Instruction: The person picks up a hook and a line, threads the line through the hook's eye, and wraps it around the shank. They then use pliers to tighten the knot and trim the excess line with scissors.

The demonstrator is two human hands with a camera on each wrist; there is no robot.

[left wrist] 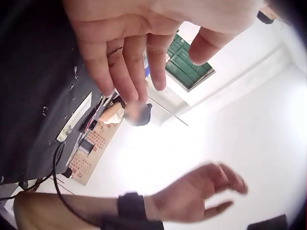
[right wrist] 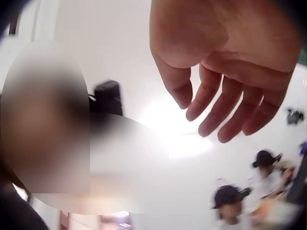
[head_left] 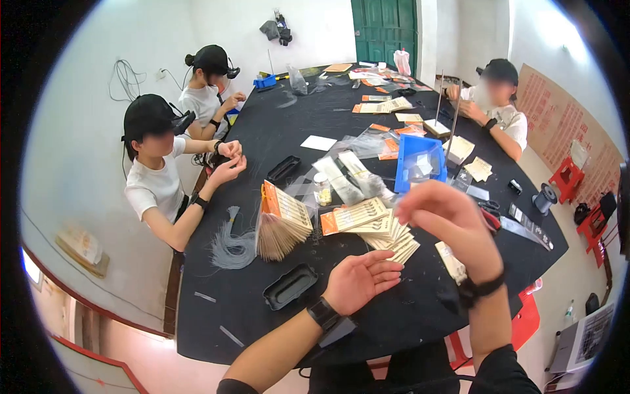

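My left hand (head_left: pixel 361 281) is held palm up over the near side of the black table (head_left: pixel 216 328), its fingers loosely extended. In the left wrist view a small dark curved mark (left wrist: pixel 115 51) shows across one finger, and a faint thin line (left wrist: pixel 156 46) runs beside it; what these are is too small to tell. My right hand (head_left: pixel 453 220) is raised higher to the right, blurred, with relaxed, bent fingers and nothing visible in them. Between and beyond the hands lie fanned cream-and-orange printed cards (head_left: pixel 357 217). A standing bundle of similar cards (head_left: pixel 283 223) is further left.
A black tray (head_left: pixel 290 287) and a bundle of pale strands (head_left: pixel 233 246) lie left. Behind are a small jar (head_left: pixel 322 189), bagged bundles (head_left: pixel 351 177) and a blue bin (head_left: pixel 420 161) near upright rods. Scissors (head_left: pixel 491 215) and a spool (head_left: pixel 544 198) lie right. Several people sit around the table.
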